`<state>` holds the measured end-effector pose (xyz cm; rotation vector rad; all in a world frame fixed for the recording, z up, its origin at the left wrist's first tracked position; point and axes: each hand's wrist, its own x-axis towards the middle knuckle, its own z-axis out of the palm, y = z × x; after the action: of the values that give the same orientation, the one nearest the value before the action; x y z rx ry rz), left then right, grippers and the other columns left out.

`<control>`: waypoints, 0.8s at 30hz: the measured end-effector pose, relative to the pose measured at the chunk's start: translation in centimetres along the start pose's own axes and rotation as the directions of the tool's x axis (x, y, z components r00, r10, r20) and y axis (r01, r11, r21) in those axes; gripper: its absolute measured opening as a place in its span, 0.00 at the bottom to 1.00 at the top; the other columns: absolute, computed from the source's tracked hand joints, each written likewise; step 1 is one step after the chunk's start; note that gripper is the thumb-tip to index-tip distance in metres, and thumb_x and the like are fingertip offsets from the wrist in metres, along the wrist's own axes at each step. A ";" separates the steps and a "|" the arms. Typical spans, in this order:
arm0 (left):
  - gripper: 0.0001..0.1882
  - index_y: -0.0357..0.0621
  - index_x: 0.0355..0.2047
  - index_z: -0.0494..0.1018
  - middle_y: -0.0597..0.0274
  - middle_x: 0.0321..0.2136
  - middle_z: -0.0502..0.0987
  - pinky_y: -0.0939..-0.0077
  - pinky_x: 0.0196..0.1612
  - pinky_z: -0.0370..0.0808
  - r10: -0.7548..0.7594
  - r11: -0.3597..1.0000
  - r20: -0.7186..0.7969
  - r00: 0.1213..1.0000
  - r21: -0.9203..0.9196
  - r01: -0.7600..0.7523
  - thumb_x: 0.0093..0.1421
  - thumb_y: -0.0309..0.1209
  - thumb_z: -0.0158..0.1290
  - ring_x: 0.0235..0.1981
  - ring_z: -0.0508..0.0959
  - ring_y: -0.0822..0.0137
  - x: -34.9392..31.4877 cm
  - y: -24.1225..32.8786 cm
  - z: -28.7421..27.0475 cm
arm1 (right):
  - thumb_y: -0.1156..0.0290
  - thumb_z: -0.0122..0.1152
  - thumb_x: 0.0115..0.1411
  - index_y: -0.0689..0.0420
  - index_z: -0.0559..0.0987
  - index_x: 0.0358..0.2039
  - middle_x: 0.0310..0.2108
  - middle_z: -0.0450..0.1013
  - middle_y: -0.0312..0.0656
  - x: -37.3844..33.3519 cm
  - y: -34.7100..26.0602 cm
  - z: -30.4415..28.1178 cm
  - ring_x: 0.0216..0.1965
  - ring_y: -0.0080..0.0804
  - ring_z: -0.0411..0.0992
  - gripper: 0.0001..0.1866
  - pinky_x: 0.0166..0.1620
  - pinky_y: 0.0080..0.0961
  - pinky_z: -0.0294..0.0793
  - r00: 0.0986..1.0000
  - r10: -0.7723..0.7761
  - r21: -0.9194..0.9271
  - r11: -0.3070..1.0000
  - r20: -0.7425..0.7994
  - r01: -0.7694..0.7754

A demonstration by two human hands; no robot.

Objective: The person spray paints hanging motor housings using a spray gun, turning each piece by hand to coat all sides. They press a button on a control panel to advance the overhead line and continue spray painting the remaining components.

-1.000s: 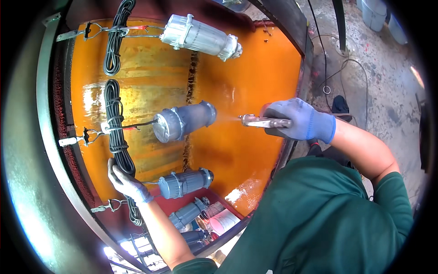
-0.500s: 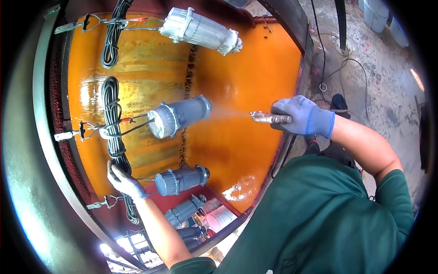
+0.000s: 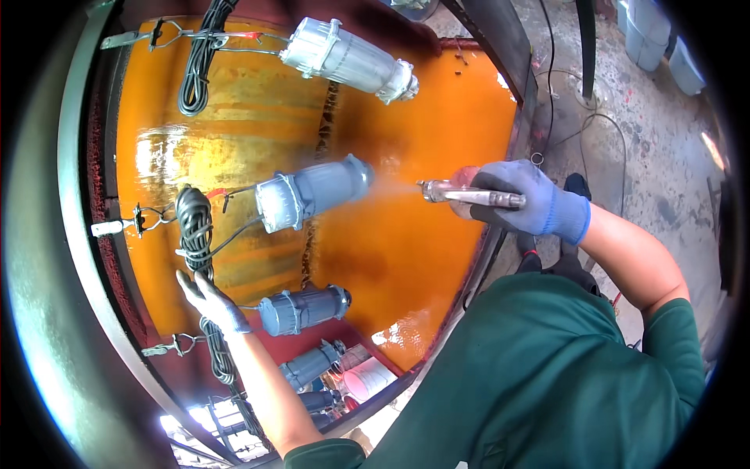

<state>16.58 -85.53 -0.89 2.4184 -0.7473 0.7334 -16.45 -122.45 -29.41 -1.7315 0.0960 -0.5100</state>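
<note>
My right hand [image 3: 533,199], in a blue-grey glove, grips a metal spray gun [image 3: 476,195]. Fine mist leaves its nozzle toward the free end of a hanging motor-like cylinder [image 3: 316,191], grey with a paler left end. My gloved left hand [image 3: 209,303] is open, its fingers stretched out at the lower end of that cylinder's black cable coil [image 3: 195,227]. Wire and a clamp hold the cylinder at the left. Below it hangs a darker blue-grey cylinder [image 3: 305,310], close to my left hand. A pale silver cylinder [image 3: 348,59] hangs above.
An orange, wet-looking panel [image 3: 422,273] backs the cylinders. A curved metal frame [image 3: 74,180] runs down the left. Lower down are more grey cylinders [image 3: 311,364] and a pink-white bucket [image 3: 369,378]. A hose [image 3: 625,156] lies on the concrete floor; grey bins [image 3: 647,35] stand far right.
The middle cylinder has turned slightly, its free end moving right and up. Its cable coil has swung and bunched up. My right hand has shifted right and a little down, the gun still spraying.
</note>
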 end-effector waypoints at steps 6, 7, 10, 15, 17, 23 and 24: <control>0.32 0.39 0.77 0.54 0.51 0.77 0.56 0.59 0.77 0.51 -0.007 0.980 -0.017 1.000 -0.198 0.004 0.78 0.41 0.42 0.76 0.57 0.57 1.0 5.1 2.9 | 0.62 0.72 0.60 0.56 0.80 0.38 0.32 0.79 0.49 0.5 0.5 -2.2 0.36 0.53 0.79 0.13 0.41 0.46 0.78 0.976 0.072 -0.324 0.946 0.207 -0.001; 0.30 0.40 0.76 0.56 0.52 0.76 0.58 0.59 0.77 0.51 0.065 0.967 -0.027 0.998 -0.244 -0.070 0.78 0.39 0.40 0.76 0.58 0.58 0.9 4.9 3.0 | 0.62 0.73 0.60 0.56 0.80 0.39 0.33 0.79 0.49 0.8 -0.2 -2.8 0.36 0.53 0.79 0.14 0.41 0.46 0.78 0.990 0.013 -0.224 0.974 0.144 0.020; 0.28 0.35 0.72 0.63 0.51 0.71 0.66 0.61 0.73 0.58 0.059 0.941 -0.050 0.997 -0.329 -0.073 0.79 0.38 0.39 0.70 0.67 0.60 0.7 5.9 2.9 | 0.62 0.72 0.60 0.56 0.80 0.39 0.33 0.79 0.50 2.1 -2.8 -3.6 0.37 0.53 0.79 0.14 0.42 0.46 0.79 0.999 -0.045 0.000 0.999 0.009 0.045; 0.26 0.34 0.68 0.68 0.52 0.62 0.75 0.62 0.69 0.65 -0.109 0.951 -0.089 0.990 -0.298 0.078 0.79 0.39 0.40 0.61 0.75 0.61 1.4 6.7 3.2 | 0.69 0.74 0.58 0.58 0.80 0.37 0.29 0.77 0.50 2.1 0.7 -3.9 0.33 0.51 0.79 0.11 0.36 0.40 0.75 0.982 0.045 -0.390 0.920 0.182 0.030; 0.25 0.34 0.66 0.69 0.51 0.61 0.75 0.61 0.68 0.68 -0.112 0.962 -0.089 0.990 -0.260 0.086 0.78 0.39 0.43 0.60 0.76 0.61 0.9 7.2 3.1 | 0.69 0.74 0.58 0.57 0.81 0.37 0.29 0.77 0.50 2.4 0.2 -4.3 0.33 0.51 0.79 0.11 0.36 0.40 0.75 0.994 -0.020 -0.229 0.973 0.105 0.044; 0.25 0.34 0.61 0.71 0.48 0.56 0.78 0.63 0.58 0.78 -0.082 0.940 -0.066 0.994 -0.337 0.055 0.74 0.42 0.51 0.54 0.80 0.59 1.9 3.5 2.3 | 0.66 0.72 0.60 0.57 0.81 0.36 0.30 0.78 0.51 2.7 1.4 -3.7 0.34 0.52 0.80 0.10 0.38 0.44 0.77 0.991 0.042 -0.149 0.989 0.123 -0.024; 0.24 0.34 0.61 0.71 0.49 0.56 0.78 0.63 0.57 0.78 -0.087 0.938 -0.062 0.994 -0.341 0.061 0.74 0.41 0.51 0.54 0.80 0.59 2.1 2.5 2.0 | 0.66 0.72 0.60 0.57 0.81 0.36 0.30 0.78 0.51 2.5 2.0 -3.3 0.34 0.52 0.80 0.10 0.38 0.44 0.77 0.992 0.044 -0.149 0.988 0.119 -0.026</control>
<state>17.18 -89.30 -0.29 2.0836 -0.6855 0.6075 -15.12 -126.79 -30.16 -1.8983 0.0780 -0.3773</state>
